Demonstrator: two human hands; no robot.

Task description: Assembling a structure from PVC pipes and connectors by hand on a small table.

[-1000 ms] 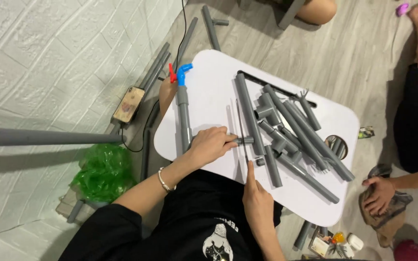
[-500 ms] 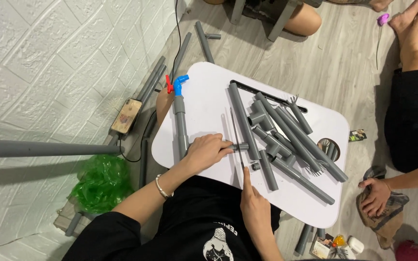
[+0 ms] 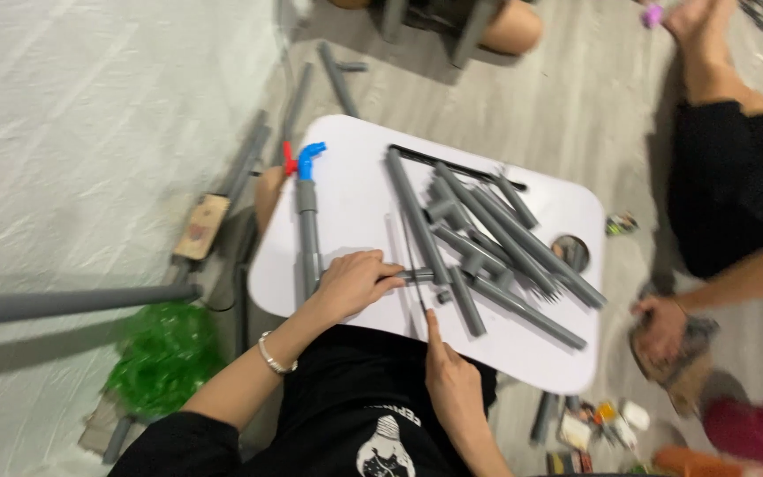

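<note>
My left hand (image 3: 355,283) is closed on a short grey pipe piece (image 3: 419,276) lying at the near side of a small white table (image 3: 355,194). My right hand (image 3: 454,382) rests at the table's near edge. Its index finger is stretched out on the tabletop just below that piece, and it holds nothing. A long grey pipe (image 3: 308,231) with a blue elbow (image 3: 309,159) and a red fitting (image 3: 288,159) lies left of my left hand. A loose pile of grey pipes and fittings (image 3: 487,238) covers the table's middle and right.
Another person sits at the right, with a hand (image 3: 660,322) on the floor. More grey pipes (image 3: 337,79) lie on the floor beyond the table. A long pipe (image 3: 64,305), a green plastic bag (image 3: 165,353) and a small wooden block (image 3: 200,225) are at the left.
The view has shifted and is now blurred. My left hand stays on the short pipe piece, and my right hand keeps its place at the table edge.
</note>
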